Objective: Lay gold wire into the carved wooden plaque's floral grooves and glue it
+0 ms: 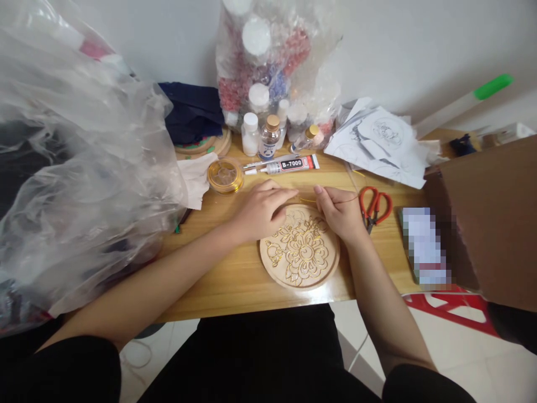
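Note:
A round wooden disc point(300, 249) with a gold wire flower pattern lies on the wooden table point(235, 280). My left hand point(262, 210) rests curled on the disc's upper left edge, fingers closed and pointing right. My right hand point(339, 211) sits at the disc's upper right edge, pinching a thin gold wire point(308, 200) that runs between the two hands. Whether the left fingers also grip the wire is hidden.
Red-handled scissors point(375, 206) lie right of my right hand. A B-7000 glue tube point(289, 164), a spool of gold wire point(225, 175), small bottles point(268, 137), a bubble-wrapped bag point(272, 67) and paper sketches point(380, 143) sit behind. A big plastic bag point(79, 162) fills the left; a cardboard box point(490, 218) stands right.

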Action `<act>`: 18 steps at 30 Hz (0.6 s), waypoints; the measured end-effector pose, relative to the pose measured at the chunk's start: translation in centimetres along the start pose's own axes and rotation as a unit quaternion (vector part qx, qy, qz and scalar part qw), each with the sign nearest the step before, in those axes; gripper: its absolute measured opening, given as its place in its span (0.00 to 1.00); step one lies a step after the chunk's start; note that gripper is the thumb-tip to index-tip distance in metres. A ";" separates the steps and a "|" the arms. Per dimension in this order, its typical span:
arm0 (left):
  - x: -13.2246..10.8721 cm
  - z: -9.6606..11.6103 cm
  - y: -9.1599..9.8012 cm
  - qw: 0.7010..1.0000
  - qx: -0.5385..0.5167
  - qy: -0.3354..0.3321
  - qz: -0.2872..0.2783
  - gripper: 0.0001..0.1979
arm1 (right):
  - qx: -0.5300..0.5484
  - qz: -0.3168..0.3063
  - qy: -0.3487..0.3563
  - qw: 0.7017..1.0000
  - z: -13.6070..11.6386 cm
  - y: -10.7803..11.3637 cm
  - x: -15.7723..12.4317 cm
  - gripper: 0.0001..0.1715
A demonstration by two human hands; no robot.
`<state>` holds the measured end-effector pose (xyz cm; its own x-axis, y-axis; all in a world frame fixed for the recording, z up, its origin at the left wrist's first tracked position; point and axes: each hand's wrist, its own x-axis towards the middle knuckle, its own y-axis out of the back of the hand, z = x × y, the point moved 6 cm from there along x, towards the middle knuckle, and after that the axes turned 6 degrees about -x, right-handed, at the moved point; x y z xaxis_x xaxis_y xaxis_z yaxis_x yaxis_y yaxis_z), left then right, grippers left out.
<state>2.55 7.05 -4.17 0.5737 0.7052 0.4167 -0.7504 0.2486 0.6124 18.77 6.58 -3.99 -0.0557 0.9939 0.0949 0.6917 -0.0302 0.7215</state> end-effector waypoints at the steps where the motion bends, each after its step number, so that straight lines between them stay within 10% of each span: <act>1: 0.0 0.0 0.0 1.000 -0.002 0.004 -0.001 0.18 | -0.003 0.002 0.001 1.000 0.0 0.0 0.0 0.29; 18: 0.0 -0.2 0.3 1.000 -0.018 0.010 0.016 0.15 | 0.061 0.025 -0.011 0.998 0.0 0.6 0.1 0.32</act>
<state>2.29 7.30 -4.17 0.5430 0.7266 0.4209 -0.7795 0.2497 0.5745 19.15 6.63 -3.55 -0.0032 0.9936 0.1129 0.7756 -0.0688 0.6275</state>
